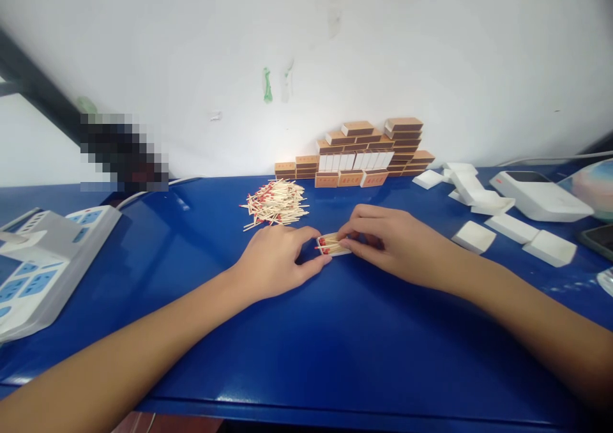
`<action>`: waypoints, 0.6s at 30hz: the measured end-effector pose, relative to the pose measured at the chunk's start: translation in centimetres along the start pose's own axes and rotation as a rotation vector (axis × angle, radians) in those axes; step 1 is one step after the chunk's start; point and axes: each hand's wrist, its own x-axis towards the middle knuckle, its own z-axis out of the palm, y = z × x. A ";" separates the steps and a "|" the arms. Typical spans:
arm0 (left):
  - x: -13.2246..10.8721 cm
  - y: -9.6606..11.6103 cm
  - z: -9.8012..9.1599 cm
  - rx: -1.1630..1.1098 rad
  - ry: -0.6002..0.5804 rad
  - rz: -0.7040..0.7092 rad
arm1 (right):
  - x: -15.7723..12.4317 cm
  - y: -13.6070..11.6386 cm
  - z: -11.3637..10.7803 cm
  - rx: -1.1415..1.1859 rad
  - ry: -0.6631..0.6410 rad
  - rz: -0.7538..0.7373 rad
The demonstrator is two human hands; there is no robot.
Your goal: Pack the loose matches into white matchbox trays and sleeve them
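A small white matchbox tray (343, 252) lies on the blue table in front of me, with red-tipped matches (328, 244) in it. My left hand (271, 262) grips the tray's left end between thumb and forefinger. From the right, my right hand (395, 241) reaches over the tray, its fingertips pinched on the matches at that end. These fingers hide the tray's right part. Just beyond my left hand is a loose pile of matches (276, 202), heads pointing various ways.
Stacked matchboxes (357, 142) stand against the white wall. Several empty white trays (474, 236) lie scattered at the right, beside a white device with a dark screen (541, 193). A power strip (52, 273) sits at the left. The blue table's front edge (306, 410) runs below my arms.
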 end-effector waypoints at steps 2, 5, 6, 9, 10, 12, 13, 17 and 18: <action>0.0 0.0 0.0 0.001 0.001 0.000 | 0.0 0.0 -0.1 0.003 0.006 0.006; 0.0 0.0 0.0 0.005 -0.006 0.002 | 0.0 0.1 -0.1 0.003 -0.011 0.024; 0.0 0.0 0.0 0.005 -0.010 0.001 | 0.0 0.2 -0.1 0.005 -0.023 0.031; 0.0 0.0 -0.1 0.002 -0.012 -0.004 | 0.0 0.4 -0.1 0.027 -0.067 0.041; 0.0 0.0 -0.1 0.001 -0.012 -0.005 | 0.0 0.4 -0.1 0.032 -0.076 0.042; 0.0 0.0 -0.1 0.002 -0.017 -0.005 | 0.0 0.5 -0.1 0.031 -0.082 0.049; 0.0 0.0 -0.1 0.003 -0.019 -0.006 | 0.0 0.4 -0.1 0.028 -0.080 0.056; 0.0 0.1 -0.1 0.004 -0.021 -0.013 | 0.0 0.2 0.2 0.036 -0.063 0.088; 0.0 0.1 -0.1 0.003 -0.023 -0.014 | 0.0 0.1 0.3 0.046 -0.061 0.096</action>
